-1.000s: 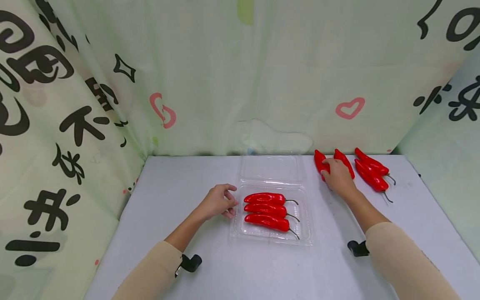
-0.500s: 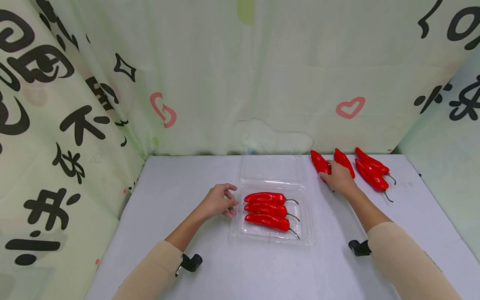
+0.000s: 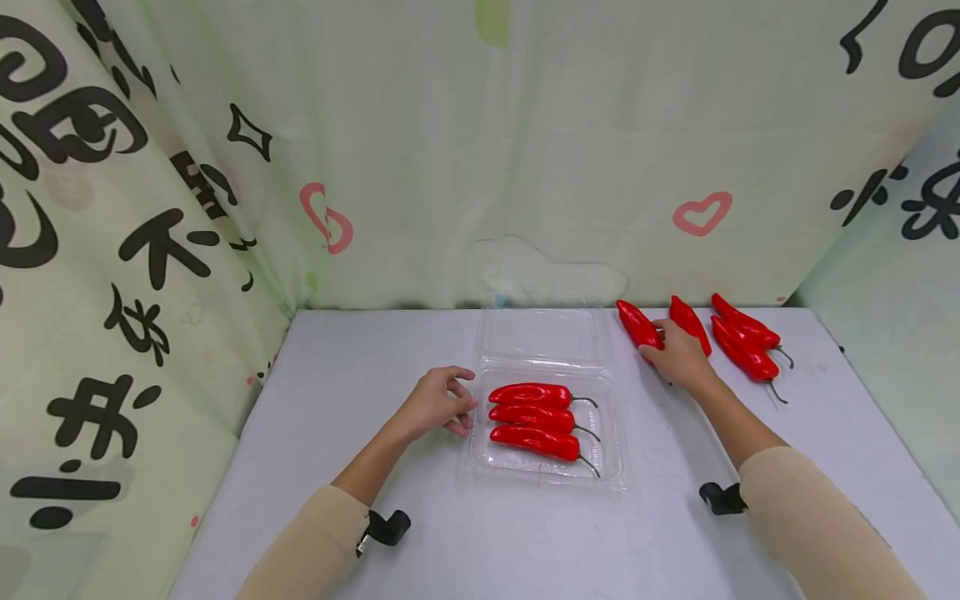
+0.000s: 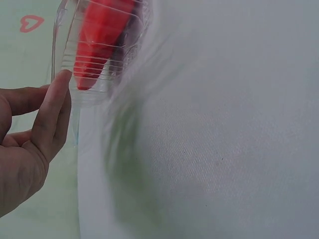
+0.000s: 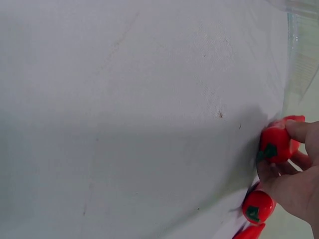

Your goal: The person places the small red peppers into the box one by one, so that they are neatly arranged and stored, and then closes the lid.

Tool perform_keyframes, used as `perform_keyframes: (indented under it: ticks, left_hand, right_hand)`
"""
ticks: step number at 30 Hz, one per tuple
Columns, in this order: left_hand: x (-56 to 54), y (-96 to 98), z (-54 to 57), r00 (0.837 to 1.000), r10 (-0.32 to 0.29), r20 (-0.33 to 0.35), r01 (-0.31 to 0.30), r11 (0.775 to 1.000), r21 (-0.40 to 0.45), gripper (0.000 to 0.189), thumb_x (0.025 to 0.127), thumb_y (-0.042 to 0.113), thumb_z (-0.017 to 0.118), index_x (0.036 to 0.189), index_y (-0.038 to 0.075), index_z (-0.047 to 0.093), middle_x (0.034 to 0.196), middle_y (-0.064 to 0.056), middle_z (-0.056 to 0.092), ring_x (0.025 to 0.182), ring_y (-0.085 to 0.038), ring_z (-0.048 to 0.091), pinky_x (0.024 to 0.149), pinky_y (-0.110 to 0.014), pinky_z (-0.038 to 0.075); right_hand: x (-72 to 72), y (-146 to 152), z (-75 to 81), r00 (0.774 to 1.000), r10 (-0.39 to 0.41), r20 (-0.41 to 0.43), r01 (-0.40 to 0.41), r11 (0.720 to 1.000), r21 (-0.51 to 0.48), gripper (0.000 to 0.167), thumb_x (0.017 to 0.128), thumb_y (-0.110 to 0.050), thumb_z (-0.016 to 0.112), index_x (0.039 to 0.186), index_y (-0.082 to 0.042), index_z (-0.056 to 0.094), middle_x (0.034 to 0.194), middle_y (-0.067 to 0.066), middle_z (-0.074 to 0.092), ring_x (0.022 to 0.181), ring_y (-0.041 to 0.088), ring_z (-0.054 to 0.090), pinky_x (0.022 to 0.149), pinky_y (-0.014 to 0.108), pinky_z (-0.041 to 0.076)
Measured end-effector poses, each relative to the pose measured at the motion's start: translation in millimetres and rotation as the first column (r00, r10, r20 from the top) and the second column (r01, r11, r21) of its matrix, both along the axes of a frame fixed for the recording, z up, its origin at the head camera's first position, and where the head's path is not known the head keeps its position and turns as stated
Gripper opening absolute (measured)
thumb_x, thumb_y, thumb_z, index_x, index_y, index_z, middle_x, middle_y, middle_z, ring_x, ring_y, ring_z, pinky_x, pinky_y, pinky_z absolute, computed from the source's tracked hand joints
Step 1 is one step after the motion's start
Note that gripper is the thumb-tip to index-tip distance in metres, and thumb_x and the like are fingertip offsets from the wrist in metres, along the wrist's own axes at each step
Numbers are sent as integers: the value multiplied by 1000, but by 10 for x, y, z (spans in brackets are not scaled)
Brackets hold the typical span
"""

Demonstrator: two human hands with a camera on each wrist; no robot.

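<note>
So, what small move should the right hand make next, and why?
Probably lift the held pepper toward the open container: the right hand grips it, while three similar peppers lie side by side in the container.

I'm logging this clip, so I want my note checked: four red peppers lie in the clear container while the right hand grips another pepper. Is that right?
Not quite: the head view shows three red peppers in the clear container, not four. The right hand does grip another pepper.
</note>
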State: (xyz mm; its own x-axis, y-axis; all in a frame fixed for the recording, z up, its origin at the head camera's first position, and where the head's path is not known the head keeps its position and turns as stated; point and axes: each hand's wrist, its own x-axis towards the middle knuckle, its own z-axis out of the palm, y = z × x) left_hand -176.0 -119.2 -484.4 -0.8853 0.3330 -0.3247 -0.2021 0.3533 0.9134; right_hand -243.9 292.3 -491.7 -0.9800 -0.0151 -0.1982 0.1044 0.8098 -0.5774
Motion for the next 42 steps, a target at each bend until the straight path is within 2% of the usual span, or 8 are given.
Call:
perform_keyframes:
  ticks: [11, 20, 31, 42]
  left_hand:
    - [30, 21, -29, 998, 55, 2, -55, 998, 22, 46, 96, 2, 68, 140, -3, 54, 101, -21, 67, 66, -22, 72, 61, -34, 65]
    - [39, 28, -56, 997, 75, 19, -76, 996, 39, 47, 96, 3, 70, 140, -1, 56, 102, -19, 67, 67, -22, 73, 60, -34, 64]
    - [39, 13, -77, 996, 88, 28, -89, 994, 64, 46, 95, 2, 70, 139, 0, 57, 102, -22, 66, 66, -21, 72, 59, -33, 64]
    - [37, 25, -55, 995, 92, 29, -93, 994, 53, 45, 95, 2, 70, 139, 0, 57, 100, -21, 66, 67, -23, 73, 58, -33, 64]
  right_hand:
    - [34, 45, -30, 1000, -31, -2, 31, 997, -69, 78, 93, -20, 73, 152, 7, 29, 147, 35, 39, 133, 54, 39, 97, 63, 56]
    - [103, 99, -47, 998, -56, -5, 56, 993, -100, 80, 93, -19, 73, 153, 7, 28, 150, 35, 36, 135, 54, 38, 97, 63, 57]
    - [246, 155, 37, 998, -28, -47, 22, 994, -110, 79, 94, -23, 74, 152, 7, 30, 147, 35, 40, 131, 54, 42, 95, 62, 58]
    - [443, 201, 216, 996, -14, -85, 3, 992, -127, 82, 94, -29, 76, 155, 2, 31, 148, 33, 40, 130, 55, 43, 88, 58, 62]
